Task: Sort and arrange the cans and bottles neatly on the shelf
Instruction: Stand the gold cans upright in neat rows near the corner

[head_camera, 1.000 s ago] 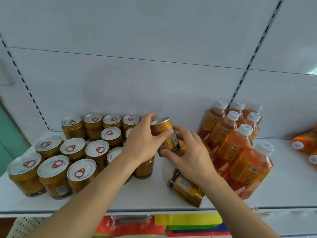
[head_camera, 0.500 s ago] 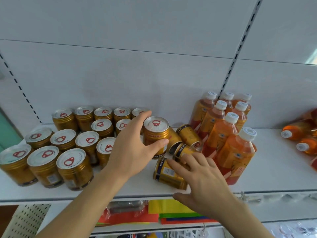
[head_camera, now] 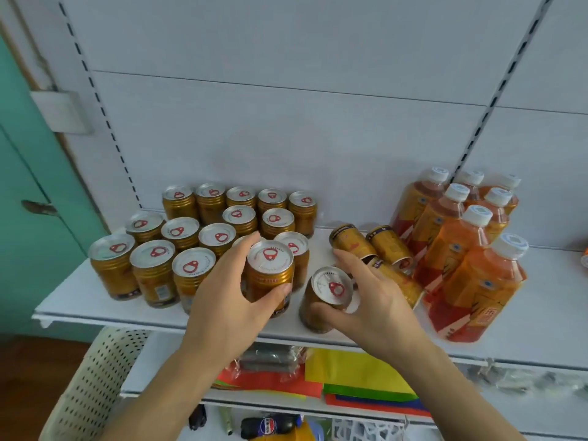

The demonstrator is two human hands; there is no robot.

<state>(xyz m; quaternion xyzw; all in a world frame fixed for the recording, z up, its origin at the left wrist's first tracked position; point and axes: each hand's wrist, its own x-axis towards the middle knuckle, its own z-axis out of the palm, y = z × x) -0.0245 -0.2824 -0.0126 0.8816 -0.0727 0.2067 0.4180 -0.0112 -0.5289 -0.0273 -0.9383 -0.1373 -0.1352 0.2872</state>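
The left hand [head_camera: 229, 300] is wrapping its fingers around an upright can [head_camera: 269, 275] beside the standing cans [head_camera: 178, 246]. The right hand [head_camera: 372, 300] is gripping a tilted can [head_camera: 324, 300] on the shelf [head_camera: 95, 300]; bottles [head_camera: 461, 249] are standing just right of it.

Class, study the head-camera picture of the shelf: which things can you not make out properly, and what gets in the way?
- Gold can lying on its side behind the right hand: mostly hidden by that hand.
- Upright gold can behind the left hand: only a sliver shows.
- Orange object at the right: cut off by the frame edge.
- Label print on the orange plastic bottles: too blurred to read.
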